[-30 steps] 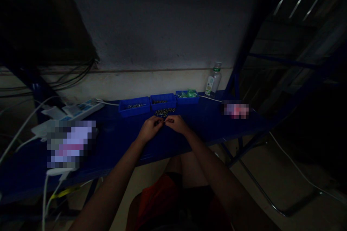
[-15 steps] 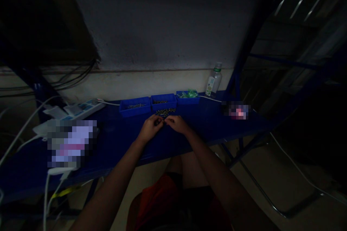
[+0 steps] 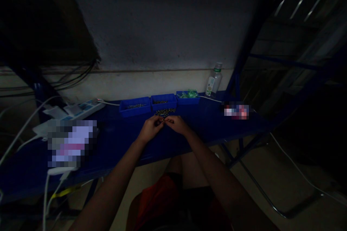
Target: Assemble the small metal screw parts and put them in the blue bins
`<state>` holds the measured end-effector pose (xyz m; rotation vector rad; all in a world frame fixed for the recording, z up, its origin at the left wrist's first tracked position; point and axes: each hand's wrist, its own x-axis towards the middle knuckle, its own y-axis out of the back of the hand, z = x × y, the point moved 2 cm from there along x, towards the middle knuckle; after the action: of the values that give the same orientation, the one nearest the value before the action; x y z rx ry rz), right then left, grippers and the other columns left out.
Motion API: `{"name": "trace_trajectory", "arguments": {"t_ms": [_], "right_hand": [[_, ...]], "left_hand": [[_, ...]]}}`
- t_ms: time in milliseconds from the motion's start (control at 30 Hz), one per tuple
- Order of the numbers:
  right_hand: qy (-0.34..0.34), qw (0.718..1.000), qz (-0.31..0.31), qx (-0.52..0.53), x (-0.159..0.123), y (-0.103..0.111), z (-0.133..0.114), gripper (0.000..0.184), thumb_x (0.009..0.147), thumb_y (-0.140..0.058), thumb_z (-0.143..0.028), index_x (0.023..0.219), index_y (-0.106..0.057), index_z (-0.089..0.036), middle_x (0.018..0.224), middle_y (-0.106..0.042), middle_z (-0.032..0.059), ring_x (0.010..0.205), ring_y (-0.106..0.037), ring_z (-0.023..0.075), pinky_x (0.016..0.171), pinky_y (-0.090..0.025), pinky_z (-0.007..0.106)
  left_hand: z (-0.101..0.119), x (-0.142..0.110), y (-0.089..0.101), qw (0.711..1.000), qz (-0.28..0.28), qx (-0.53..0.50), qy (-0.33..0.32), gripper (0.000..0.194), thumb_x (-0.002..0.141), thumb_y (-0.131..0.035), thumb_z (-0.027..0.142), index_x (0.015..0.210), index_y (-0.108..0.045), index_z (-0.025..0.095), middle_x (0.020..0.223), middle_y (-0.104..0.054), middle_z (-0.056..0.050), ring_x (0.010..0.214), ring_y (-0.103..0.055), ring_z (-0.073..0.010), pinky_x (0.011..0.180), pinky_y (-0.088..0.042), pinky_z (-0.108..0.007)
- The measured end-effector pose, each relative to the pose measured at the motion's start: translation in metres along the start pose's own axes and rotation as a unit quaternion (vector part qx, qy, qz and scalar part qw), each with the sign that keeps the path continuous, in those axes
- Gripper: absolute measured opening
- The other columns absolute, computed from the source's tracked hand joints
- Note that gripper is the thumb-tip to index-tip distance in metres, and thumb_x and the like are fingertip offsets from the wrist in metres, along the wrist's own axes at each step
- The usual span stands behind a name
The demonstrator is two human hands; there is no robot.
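My left hand (image 3: 150, 127) and my right hand (image 3: 176, 124) meet fingertip to fingertip above the blue table (image 3: 116, 133). Both are closed in a pinch; whatever lies between the fingers is too small and dark to name. Just beyond them lies a loose pile of small metal pieces (image 3: 166, 111), like screws. Behind the pile stand three blue bins: the left bin (image 3: 135, 111) holds thin silvery pieces, the middle bin (image 3: 163, 107) holds small brownish metal pieces, and the right bin (image 3: 188, 101) holds green clear plastic.
A plastic bottle (image 3: 213, 83) stands by the wall at the back right. A white power strip (image 3: 89, 107) with plugs and cables lies at the left, near a blurred-out item (image 3: 72, 144). Another blurred-out thing (image 3: 236, 111) is on the right end of the table.
My hands stay in nearly the same place, with only slight finger movement at the pinch. The blurred patch on the right looks wider and brighter.
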<state>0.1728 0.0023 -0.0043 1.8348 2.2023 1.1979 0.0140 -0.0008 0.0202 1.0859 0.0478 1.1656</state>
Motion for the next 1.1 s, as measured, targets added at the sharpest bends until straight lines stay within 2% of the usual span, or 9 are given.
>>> {"name": "trace_trajectory", "arguments": {"t_ms": [300,533,733,1100], "right_hand": [[-0.01,1.0,-0.013,0.021,-0.0007,0.0005,-0.0033,0.019,0.08,-0.048,-0.022,0.091,-0.063,-0.019,0.084,-0.065,-0.0006,0.07,-0.058,0.0103,0.067,-0.041,0.02],[-0.009,0.999,0.006,0.043,-0.0013,0.0052,-0.0091,0.02,0.08,-0.048,-0.022,0.092,-0.063,-0.017,0.085,-0.065,0.0002,0.071,-0.058,0.0102,0.066,-0.041,0.019],[0.018,0.998,0.036,0.053,-0.0005,0.0065,-0.0083,0.019,0.081,-0.048,-0.024,0.09,-0.063,-0.016,0.086,-0.065,0.0021,0.074,-0.057,0.0106,0.067,-0.04,0.02],[0.025,0.999,0.028,0.024,0.0008,0.0054,-0.0065,0.018,0.08,-0.048,-0.019,0.089,-0.063,-0.017,0.086,-0.063,0.0025,0.075,-0.055,0.0108,0.069,-0.039,0.021]], "left_hand": [[0.0073,-0.001,0.0031,1.0,0.012,-0.011,0.012,0.029,0.079,-0.051,0.037,0.099,-0.058,0.017,0.085,-0.063,-0.003,0.073,-0.056,-0.0139,0.068,-0.044,-0.025],[0.0048,-0.0006,0.003,0.999,0.04,-0.003,0.017,0.033,0.077,-0.054,0.039,0.102,-0.058,0.018,0.088,-0.063,-0.003,0.074,-0.056,-0.0141,0.069,-0.044,-0.025],[0.0017,0.0002,0.0026,1.0,0.023,-0.018,0.007,0.028,0.08,-0.051,0.04,0.09,-0.063,0.017,0.083,-0.062,-0.004,0.073,-0.056,-0.0144,0.068,-0.044,-0.025],[0.0082,-0.0018,0.0045,0.999,0.024,-0.023,-0.009,0.031,0.081,-0.05,0.043,0.091,-0.063,0.018,0.08,-0.059,-0.003,0.071,-0.055,-0.0142,0.067,-0.044,-0.025]]}}
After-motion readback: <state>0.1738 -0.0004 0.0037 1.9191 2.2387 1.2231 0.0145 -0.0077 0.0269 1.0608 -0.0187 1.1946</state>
